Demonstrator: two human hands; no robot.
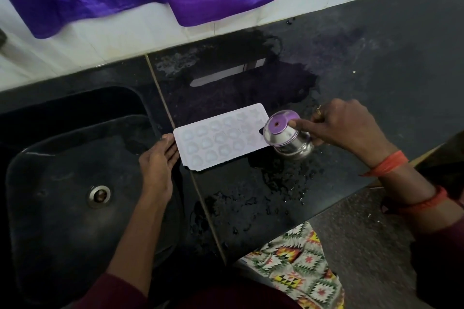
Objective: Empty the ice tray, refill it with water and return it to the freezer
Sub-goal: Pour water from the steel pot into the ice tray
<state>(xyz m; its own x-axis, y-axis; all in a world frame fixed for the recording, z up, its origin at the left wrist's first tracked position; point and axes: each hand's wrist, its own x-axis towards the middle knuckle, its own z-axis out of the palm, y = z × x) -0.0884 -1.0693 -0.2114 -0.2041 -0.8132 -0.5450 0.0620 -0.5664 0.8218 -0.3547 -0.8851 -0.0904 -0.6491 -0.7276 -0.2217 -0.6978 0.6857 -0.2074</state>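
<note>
Hands first: left hand (157, 165) lies flat, fingers straight, touching the left end of the ice tray (213, 143). Right hand (344, 123) is curled round one steel cup (288, 138), tipped mouth-first over the tray's right end. One table (351, 57), dark and wet in patches, carries the tray just right of the one sink (62, 183). One tray, lying flat, with three rows of cells; those under the cup cannot be counted. Judged step: refilling, as no ice is seen. Next move calls for a level, two-handed lift, since filled cells would spill readily. Freezer not in view.
</note>
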